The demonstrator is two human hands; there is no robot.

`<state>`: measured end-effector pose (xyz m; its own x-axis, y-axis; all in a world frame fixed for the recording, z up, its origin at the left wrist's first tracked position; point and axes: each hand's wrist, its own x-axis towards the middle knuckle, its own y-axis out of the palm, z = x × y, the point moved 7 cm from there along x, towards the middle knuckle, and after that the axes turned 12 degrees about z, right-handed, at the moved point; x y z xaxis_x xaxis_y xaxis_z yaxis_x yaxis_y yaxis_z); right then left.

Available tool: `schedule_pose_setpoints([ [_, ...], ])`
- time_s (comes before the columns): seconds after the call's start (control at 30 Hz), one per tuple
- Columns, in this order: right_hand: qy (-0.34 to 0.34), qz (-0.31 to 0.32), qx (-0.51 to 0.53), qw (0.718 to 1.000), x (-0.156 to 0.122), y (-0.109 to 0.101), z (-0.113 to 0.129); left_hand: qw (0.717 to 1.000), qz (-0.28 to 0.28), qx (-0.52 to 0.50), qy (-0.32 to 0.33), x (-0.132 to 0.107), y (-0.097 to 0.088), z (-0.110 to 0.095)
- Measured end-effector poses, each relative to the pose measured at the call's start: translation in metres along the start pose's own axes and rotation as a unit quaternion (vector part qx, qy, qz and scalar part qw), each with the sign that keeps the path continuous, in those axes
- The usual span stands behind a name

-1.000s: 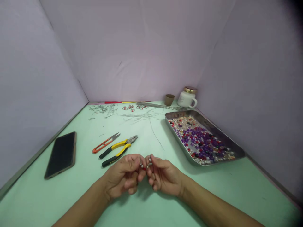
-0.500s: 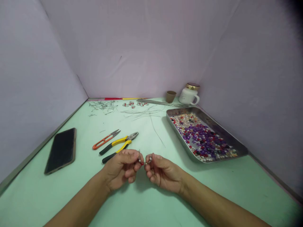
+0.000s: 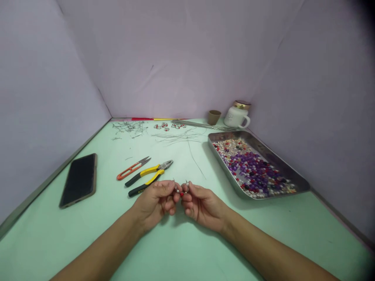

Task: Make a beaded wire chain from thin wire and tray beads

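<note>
My left hand (image 3: 155, 203) and my right hand (image 3: 202, 205) meet just above the green table (image 3: 88, 242), fingertips pinched together. Between them is a small beaded wire piece (image 3: 181, 190) with silver beads and a red bead; both hands grip it. Wire ends stick up from the pinch. Yellow-handled pliers (image 3: 148, 177) lie just beyond my left hand, and orange thread snips (image 3: 132, 168) lie next to them.
A metal tray (image 3: 263, 150) of purple, red and pearl beads sits at the right. A black phone (image 3: 78, 179) lies at the left. Loose wires (image 3: 181, 136), wire offcuts (image 3: 129, 127), small beaded pieces (image 3: 164, 125), a brown cup (image 3: 214, 116) and a white lidded mug (image 3: 238, 115) stand along the back.
My hands stayed pinched on the beaded wire piece, parting a little and closing again. The view tilted slightly, so everything sits a bit higher in the frame.
</note>
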<state>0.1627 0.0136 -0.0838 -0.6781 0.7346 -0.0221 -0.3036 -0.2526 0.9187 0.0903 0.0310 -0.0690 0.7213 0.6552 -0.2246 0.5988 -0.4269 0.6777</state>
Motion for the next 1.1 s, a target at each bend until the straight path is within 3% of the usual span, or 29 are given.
schedule_pose_setpoints([
  [0.13, 0.005, 0.004, -0.002, 1.0, 0.0, 0.001, -0.004, 1.0, 0.0, -0.002, -0.001, 0.001, 0.002, 0.001],
  [0.27, -0.038, -0.057, -0.102, 0.992, -0.001, -0.002, 0.011, 0.997, -0.068, 0.035, 0.024, -0.002, -0.007, -0.01],
  [0.33, -0.089, -0.107, -0.216, 0.966, -0.005, -0.002, 0.026, 0.991, -0.102, 0.079, 0.037, -0.005, -0.012, -0.019],
  [0.43, -0.132, -0.155, -0.348, 0.915, -0.011, 0.005, 0.038, 0.98, -0.104, 0.171, 0.006, -0.009, -0.011, -0.024],
  [0.63, -0.096, -0.137, -0.431, 0.887, -0.011, 0.016, 0.027, 0.95, -0.076, 0.294, -0.075, -0.011, 0.001, -0.015],
  [0.7, -0.113, -0.177, -0.432, 0.877, -0.013, 0.01, 0.03, 0.937, -0.11, 0.33, -0.04, -0.011, 0.001, -0.022],
  [0.83, -0.208, -0.261, -0.364, 0.87, -0.023, -0.003, 0.042, 0.896, -0.226, 0.368, 0.108, -0.023, 0.002, -0.045],
  [0.87, -0.23, -0.266, -0.34, 0.872, -0.025, -0.005, 0.043, 0.902, -0.22, 0.355, 0.108, -0.023, 0.003, -0.043],
  [1.0, -0.243, -0.246, -0.289, 0.893, -0.024, -0.005, 0.038, 0.977, -0.112, 0.181, 0.031, -0.012, 0.01, -0.011],
  [1.1, -0.225, -0.234, -0.278, 0.904, -0.022, -0.003, 0.031, 0.988, -0.118, 0.075, 0.058, -0.009, 0.006, -0.007],
])
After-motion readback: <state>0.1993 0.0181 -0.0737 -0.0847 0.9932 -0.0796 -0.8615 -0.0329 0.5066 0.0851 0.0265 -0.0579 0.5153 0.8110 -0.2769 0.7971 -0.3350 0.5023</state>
